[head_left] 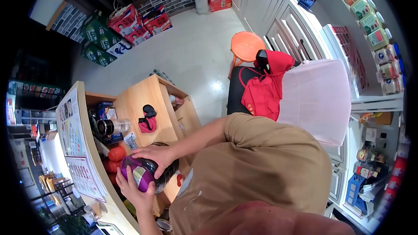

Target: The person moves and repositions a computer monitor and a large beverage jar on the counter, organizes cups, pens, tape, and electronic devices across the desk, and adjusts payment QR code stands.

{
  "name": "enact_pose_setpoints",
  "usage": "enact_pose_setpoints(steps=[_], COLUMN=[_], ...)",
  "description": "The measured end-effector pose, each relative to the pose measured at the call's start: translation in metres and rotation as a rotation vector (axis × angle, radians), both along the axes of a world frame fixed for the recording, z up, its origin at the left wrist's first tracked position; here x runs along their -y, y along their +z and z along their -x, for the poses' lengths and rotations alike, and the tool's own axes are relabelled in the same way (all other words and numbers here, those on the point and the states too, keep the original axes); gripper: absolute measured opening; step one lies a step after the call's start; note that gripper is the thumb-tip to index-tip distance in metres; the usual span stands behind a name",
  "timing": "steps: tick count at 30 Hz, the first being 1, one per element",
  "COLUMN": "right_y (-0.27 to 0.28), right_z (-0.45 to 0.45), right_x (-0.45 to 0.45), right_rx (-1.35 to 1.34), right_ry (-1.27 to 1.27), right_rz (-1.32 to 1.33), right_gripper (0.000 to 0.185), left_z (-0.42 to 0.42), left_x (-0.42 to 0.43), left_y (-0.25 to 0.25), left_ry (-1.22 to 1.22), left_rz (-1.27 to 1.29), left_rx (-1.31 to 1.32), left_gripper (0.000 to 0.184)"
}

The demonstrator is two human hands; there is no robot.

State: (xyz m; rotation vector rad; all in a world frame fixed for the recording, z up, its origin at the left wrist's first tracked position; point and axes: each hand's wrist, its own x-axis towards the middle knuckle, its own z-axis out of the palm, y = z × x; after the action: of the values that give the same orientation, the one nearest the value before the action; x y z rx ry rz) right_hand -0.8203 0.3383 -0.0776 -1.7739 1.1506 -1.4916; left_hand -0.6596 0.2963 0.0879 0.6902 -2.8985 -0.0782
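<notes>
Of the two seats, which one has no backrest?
The orange stool; the other, the black chair, has a pale pink backrest.

This is looking like a small shop: a wooden counter (126, 93) is standing by shelves (379, 100) carrying rows of jars (369, 21), stacked drink cartons (102, 35) are filling one corner, and what seem to be notices (85, 174) are lining the counter's outer edge.

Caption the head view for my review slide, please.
Two hands hold a purple-and-black item at a wooden desk.
</notes>
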Motion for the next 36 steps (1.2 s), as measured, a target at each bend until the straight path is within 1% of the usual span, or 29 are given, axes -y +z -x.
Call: enact_pose_setpoints(steps=[3, 8, 9, 11, 12, 14, 15, 16, 17, 19, 20, 22, 25, 28, 31, 34, 35, 36], right_y=[0.001, -0.005, 0.007, 0.006, 0.005, 0.006, 0.007, 0.02, 0.032, 0.03, 0.008, 0.009, 0.006, 0.005, 0.004, 0.001, 0.001, 0.001], right_z=[0.001, -0.001, 0.006, 0.007, 0.006, 0.007, 0.006, 0.008, 0.012, 0.015, 0.005, 0.006, 0.006, 0.005, 0.005, 0.005, 0.004, 0.004], right_x=[-0.002, 0.004, 0.0, -0.001, 0.002, 0.005, 0.006, 0.002, -0.01, -0.007, 0.003, 0.004, 0.006, 0.006, 0.006, 0.006, 0.006, 0.005], right_rx=[0.009, 0.028, 0.016, 0.026, 0.016, 0.129, 0.129, 0.128, 0.21, 0.163, 0.055, 0.072, 0.078, 0.098, 0.088, 0.08, 0.077, 0.081], right_ry=[0.009, 0.048, 0.097, 0.071, 0.047, 0.143, 0.108, 0.074, 0.152, 0.139, 0.033, 0.06, 0.115, 0.067, 0.054, 0.043, 0.043, 0.044], right_rz=[0.012, 0.029, -0.018, 0.032, 0.069, 0.068, 0.07, 0.072, -0.031, -0.067, 0.009, -0.005, -0.064, 0.005, 0.023, 0.019, 0.016, 0.005], right_gripper=[0.116, 0.114, 0.112, 0.107, 0.106, 0.105, 0.102, 0.1, 0.101, 0.102, 0.103, 0.105, 0.108, 0.102, 0.101, 0.102, 0.102, 0.102], left_z=[-0.003, 0.002, 0.003, 0.004, 0.003, 0.002, 0.001, 0.001, -0.002, -0.013, -0.019, -0.019, -0.022, -0.007, 0.0, -0.001, -0.001, -0.002], left_x=[0.004, 0.02, 0.024, 0.028, 0.03, 0.033, 0.035, 0.037, 0.038, 0.033, 0.031, 0.013, 0.002, -0.006, -0.003, 0.011, 0.014, 0.014], left_y=[0.004, 0.02, 0.022, 0.025, 0.024, 0.026, 0.027, 0.029, 0.03, 0.026, 0.023, 0.026, 0.021, 0.034, 0.038, 0.051, 0.058, 0.061], left_ry=[-0.12, -0.395, -0.45, -0.499, -0.508, -0.49, -0.498, -0.503, -0.448, -0.319, -0.25, -0.061, 0.169, 0.274, 0.252, -0.124, -0.181, -0.218], left_rz=[-0.032, -0.103, -0.103, -0.106, -0.102, -0.045, -0.053, -0.083, -0.097, -0.087, -0.128, -0.127, -0.057, -0.109, -0.277, -0.215, -0.141, -0.11], left_rx=[-0.007, 0.094, 0.117, 0.16, 0.165, 0.235, 0.237, 0.218, 0.241, 0.292, 0.272, 0.122, 0.171, 0.365, 0.282, 0.329, 0.477, 0.52], left_gripper=[0.08, 0.072, 0.071, 0.069, 0.07, 0.072, 0.077, 0.083, 0.091, 0.103, 0.104, 0.104, 0.103, 0.1, 0.097, 0.096, 0.096, 0.097])
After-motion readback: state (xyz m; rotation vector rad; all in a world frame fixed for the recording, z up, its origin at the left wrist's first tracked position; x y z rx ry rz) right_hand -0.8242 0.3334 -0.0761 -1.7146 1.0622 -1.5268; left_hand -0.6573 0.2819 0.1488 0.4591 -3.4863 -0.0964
